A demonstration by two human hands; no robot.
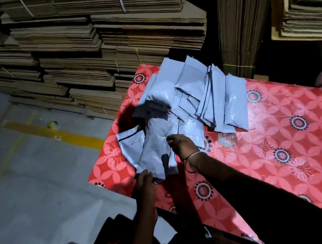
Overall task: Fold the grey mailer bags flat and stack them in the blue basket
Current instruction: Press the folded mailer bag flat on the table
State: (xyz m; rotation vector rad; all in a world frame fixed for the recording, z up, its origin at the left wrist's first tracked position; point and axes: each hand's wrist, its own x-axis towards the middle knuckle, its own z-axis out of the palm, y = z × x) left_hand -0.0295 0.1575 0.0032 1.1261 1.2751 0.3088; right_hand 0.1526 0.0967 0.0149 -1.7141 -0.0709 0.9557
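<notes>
Grey mailer bag lay at the counter's nine o'clock corner; our left hand gripped its near end, right hand pinched its edge. Best we creased firmly, keeping edges aligned.

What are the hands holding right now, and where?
Both hold one grey mailer bag: left hand at its near bottom edge, right hand pinching its right side.

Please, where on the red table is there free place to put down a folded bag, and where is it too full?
Free: the red floral tablecloth right of the right hand, below the pile of grey mailer bags. Crowded: the table's far-left corner under that pile, and the near-left edge where the left hand holds one bag.
</notes>
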